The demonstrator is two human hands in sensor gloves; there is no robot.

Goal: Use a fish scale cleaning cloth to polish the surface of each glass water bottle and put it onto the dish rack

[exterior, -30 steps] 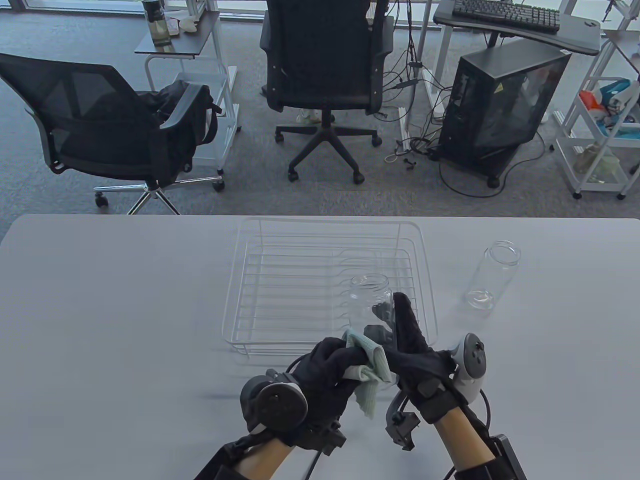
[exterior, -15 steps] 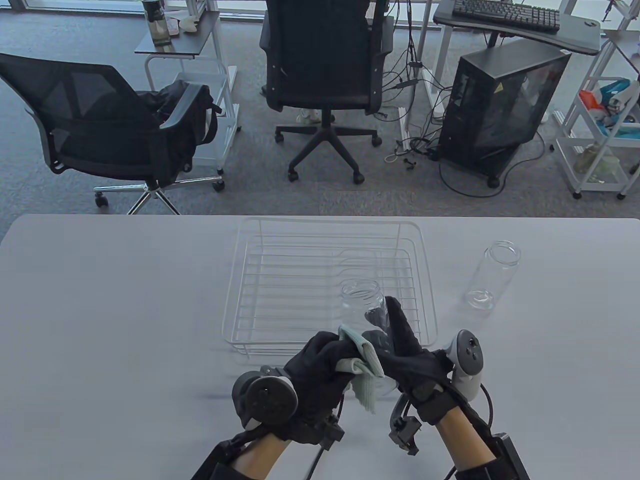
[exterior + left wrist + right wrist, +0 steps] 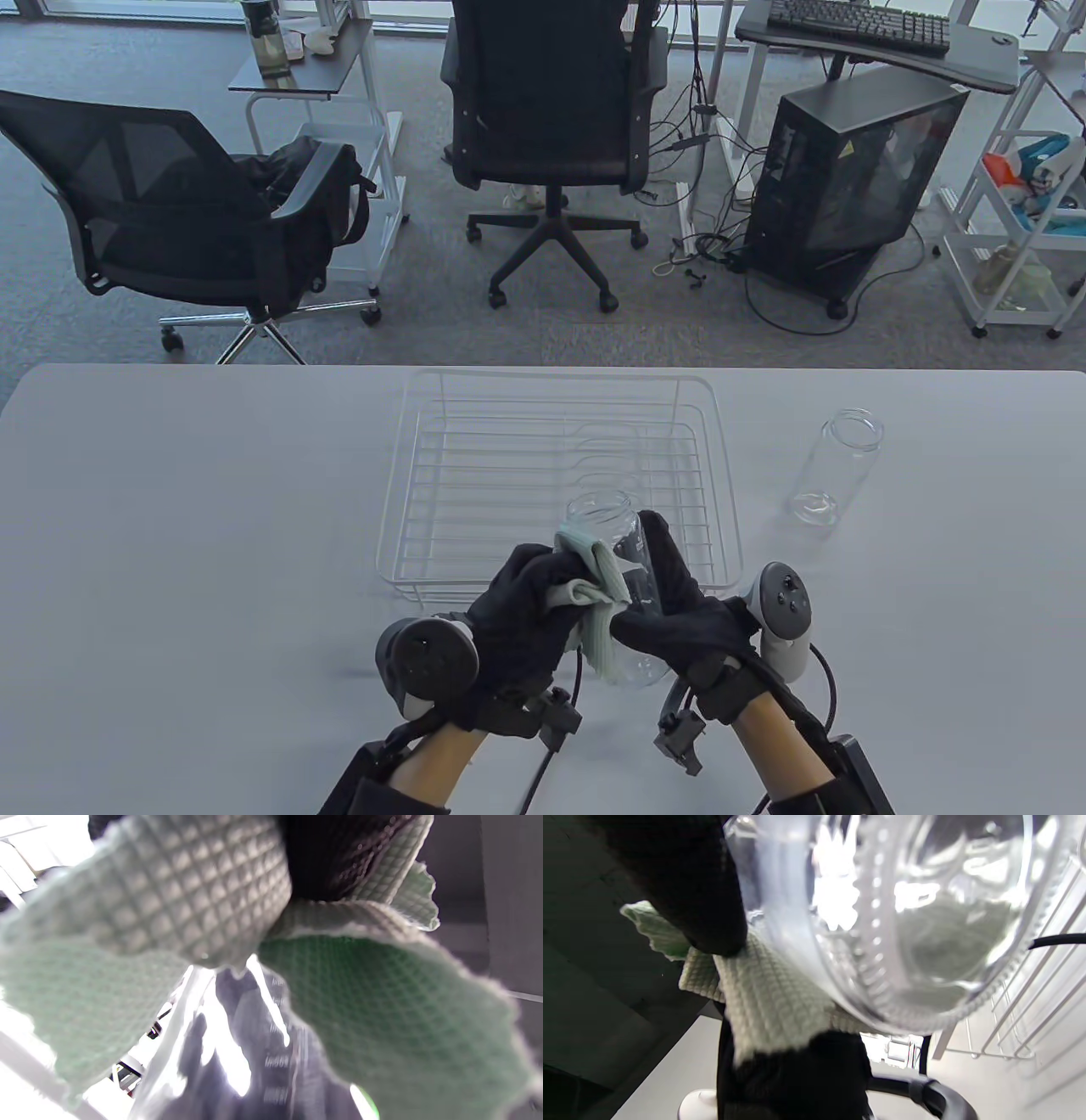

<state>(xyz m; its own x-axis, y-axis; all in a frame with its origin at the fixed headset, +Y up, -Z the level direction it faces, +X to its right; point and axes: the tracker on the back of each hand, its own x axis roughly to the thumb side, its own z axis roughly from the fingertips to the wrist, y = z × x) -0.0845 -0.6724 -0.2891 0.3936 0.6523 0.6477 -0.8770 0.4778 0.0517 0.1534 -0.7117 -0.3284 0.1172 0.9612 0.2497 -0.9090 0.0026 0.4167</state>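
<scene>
My right hand [image 3: 670,607] grips a clear glass bottle [image 3: 604,531], tilted with its mouth pointing away, above the table in front of the rack. My left hand [image 3: 530,607] clutches the pale green cleaning cloth [image 3: 594,594] and presses it against the bottle's left side. The left wrist view is filled by the waffle-textured cloth [image 3: 382,1018] with the glass bottle [image 3: 237,1052] behind it. In the right wrist view the bottle's base [image 3: 903,921] looms close, the cloth [image 3: 768,997] lying against it. A second glass bottle [image 3: 836,467] stands upright at the right. The white wire dish rack [image 3: 475,475] holds nothing.
Beyond the table's far edge [image 3: 543,369] stand two office chairs [image 3: 195,221], a computer tower [image 3: 840,178] and side carts. The second bottle stands about a hand's width right of the rack.
Both hands and the held bottle have shifted left and slightly toward me. The cloth has slid higher up the bottle's side, toward its neck.
</scene>
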